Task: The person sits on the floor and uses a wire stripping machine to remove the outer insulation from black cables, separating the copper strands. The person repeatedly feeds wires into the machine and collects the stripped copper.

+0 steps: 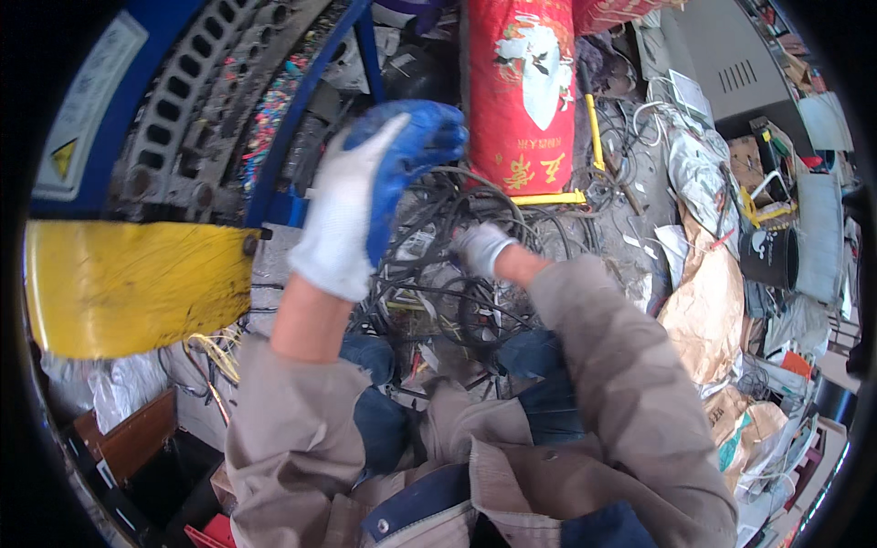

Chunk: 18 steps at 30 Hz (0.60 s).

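Note:
My left hand point(379, 178), in a white knit glove with a blue coated palm, is raised beside the blue machine. Its fingers are apart from anything I can see and bend loosely to the right; nothing shows in them. Lower and farther right, my right hand point(481, 249), also gloved, is down at a tangle of black cables point(429, 228) on the floor. Motion smears this hand and its fingers are largely hidden, so I cannot tell if it grips a cable. Beyond it a full red sack point(523, 100) with pale printing stands close to the cables.
A blue-framed machine point(265, 173) with colourful plastic bits and a yellow guard point(137, 288) stands at the left. Yellow bars point(548, 198) lie by the sack. Brown paper point(703, 310), a black bucket point(768, 256) and a grey metal cabinet point(731, 68) are at the right.

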Tool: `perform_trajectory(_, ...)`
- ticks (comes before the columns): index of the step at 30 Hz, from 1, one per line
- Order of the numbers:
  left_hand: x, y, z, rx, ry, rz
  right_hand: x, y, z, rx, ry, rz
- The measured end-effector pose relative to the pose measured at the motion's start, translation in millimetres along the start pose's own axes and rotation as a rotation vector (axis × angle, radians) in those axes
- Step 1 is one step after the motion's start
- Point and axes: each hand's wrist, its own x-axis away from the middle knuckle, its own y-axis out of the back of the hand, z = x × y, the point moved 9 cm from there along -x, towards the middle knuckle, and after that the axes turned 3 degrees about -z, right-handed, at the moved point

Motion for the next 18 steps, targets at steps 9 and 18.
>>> perform_trajectory(9, 16.9, -38.8, 98.2, 0.182, 0.662, 0.125, 186.1, 222.1, 122.0, 0.248, 0.419, -0.728)
perform_trajectory(18, 10.4, -45.7, 28.9, 0.646, 0.139, 0.005, 201.5, 182.4, 53.1, -1.664, -0.022, -1.098)
